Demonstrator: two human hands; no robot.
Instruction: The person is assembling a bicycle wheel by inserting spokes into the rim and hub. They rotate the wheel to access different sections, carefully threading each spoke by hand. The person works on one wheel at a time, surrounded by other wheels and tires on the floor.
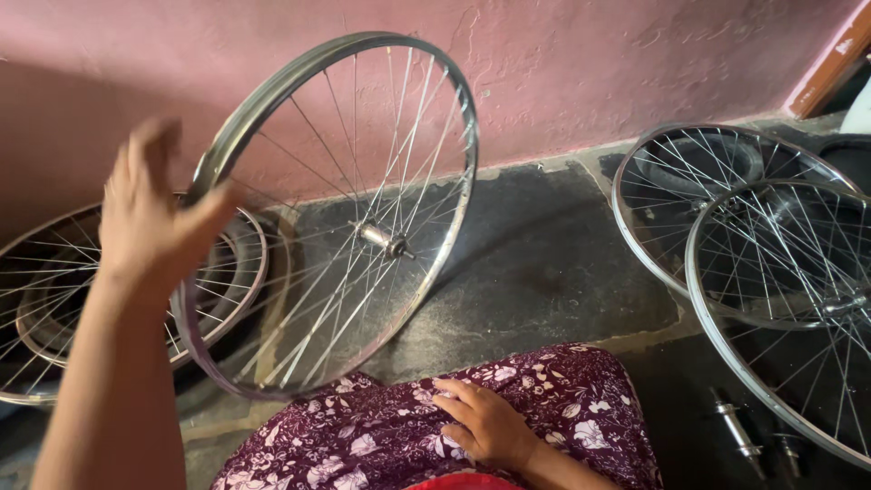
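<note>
A bare spoked bicycle wheel (458,195) stands upright on its rim in front of me, with a metal hub (382,240) at its middle. My left hand (154,218) is raised at the wheel's left rim, blurred, fingers spread, thumb against or just off the rim; whether it grips is unclear. My right hand (481,422) rests flat on my lap, on purple floral cloth (581,399), holding nothing.
Two spoked wheels (671,159) (726,327) lie overlapped on the floor at right, and more wheels (54,272) lie at left. Metal axle parts (737,431) lie near the right wheels. A pink wall (562,63) rises behind; the floor (544,272) is dark stone.
</note>
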